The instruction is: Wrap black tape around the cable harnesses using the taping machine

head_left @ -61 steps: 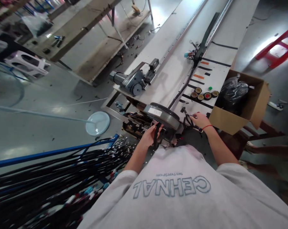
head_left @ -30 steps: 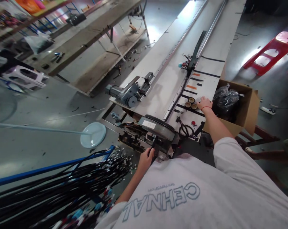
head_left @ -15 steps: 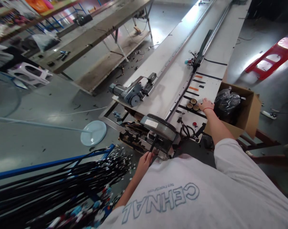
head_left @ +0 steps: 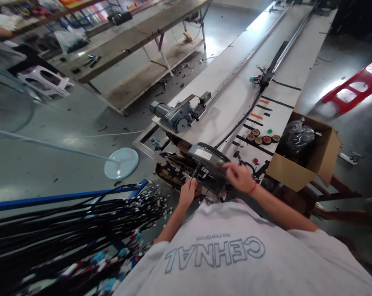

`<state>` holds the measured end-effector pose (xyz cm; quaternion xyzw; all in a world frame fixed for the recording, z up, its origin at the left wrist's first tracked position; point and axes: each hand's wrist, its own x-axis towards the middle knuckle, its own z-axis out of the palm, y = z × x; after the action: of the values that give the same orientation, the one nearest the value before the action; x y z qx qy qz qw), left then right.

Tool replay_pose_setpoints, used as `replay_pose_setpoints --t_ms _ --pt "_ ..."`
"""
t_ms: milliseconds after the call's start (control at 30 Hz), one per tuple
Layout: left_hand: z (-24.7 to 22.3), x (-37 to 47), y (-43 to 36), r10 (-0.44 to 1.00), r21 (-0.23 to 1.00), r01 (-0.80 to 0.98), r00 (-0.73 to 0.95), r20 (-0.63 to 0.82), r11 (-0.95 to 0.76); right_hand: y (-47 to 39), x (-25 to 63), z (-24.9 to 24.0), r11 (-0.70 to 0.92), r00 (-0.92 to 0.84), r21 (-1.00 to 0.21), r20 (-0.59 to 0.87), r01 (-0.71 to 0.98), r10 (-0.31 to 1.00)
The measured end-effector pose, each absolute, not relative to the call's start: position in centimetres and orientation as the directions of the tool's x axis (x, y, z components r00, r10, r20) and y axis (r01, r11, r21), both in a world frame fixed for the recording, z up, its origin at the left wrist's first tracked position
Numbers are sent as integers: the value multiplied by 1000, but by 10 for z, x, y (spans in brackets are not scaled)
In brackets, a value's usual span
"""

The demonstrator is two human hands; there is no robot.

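My left hand (head_left: 188, 192) is pinched on the end of a short black strip (head_left: 196, 174) that comes from the round-topped machine (head_left: 212, 155) in front of my body. My right hand (head_left: 240, 176) is beside the machine's right side, its fingers curled and smeared by motion. I cannot make out whether it holds anything. Several tape rolls (head_left: 258, 140) lie on the white bench to the upper right, close to a green button (head_left: 269, 131). Black-handled pliers (head_left: 244, 162) and a red button (head_left: 255, 160) are nearer to my right hand.
The long white bench (head_left: 226, 94) carries a rail, a motor unit (head_left: 176, 113) and a black cable bundle (head_left: 240, 123). An open cardboard box (head_left: 289, 170) stands at right, with a red stool (head_left: 352, 90) beyond. Black cables hang on a blue rack (head_left: 65, 198) at left.
My right hand has moved from the tape rolls back toward me, to the machine's right side, uncovering the green button. My left hand stays at the black strip. The view has shifted slightly.
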<state>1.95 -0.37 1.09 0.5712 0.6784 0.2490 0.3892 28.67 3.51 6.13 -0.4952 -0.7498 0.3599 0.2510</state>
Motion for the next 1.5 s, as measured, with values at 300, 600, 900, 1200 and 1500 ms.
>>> replay_pose_setpoints --t_ms 300,600,900,1200,1500 --pt "18 12 5 984 866 482 43 -175 133 29 165 1 83 -216 -670 -118 738 969" --pt "10 15 6 982 901 414 77 -174 128 35 173 -8 67 -154 -714 -58 697 986" --pt "7 15 11 982 912 386 66 -174 136 33 177 -14 199 -198 -730 90 653 976" --pt "2 16 13 981 924 359 87 -172 131 42 180 -20 278 -152 -755 234 594 960" --pt "-9 22 20 977 827 561 169 -132 15 60 166 33 382 -265 -855 300 352 916"
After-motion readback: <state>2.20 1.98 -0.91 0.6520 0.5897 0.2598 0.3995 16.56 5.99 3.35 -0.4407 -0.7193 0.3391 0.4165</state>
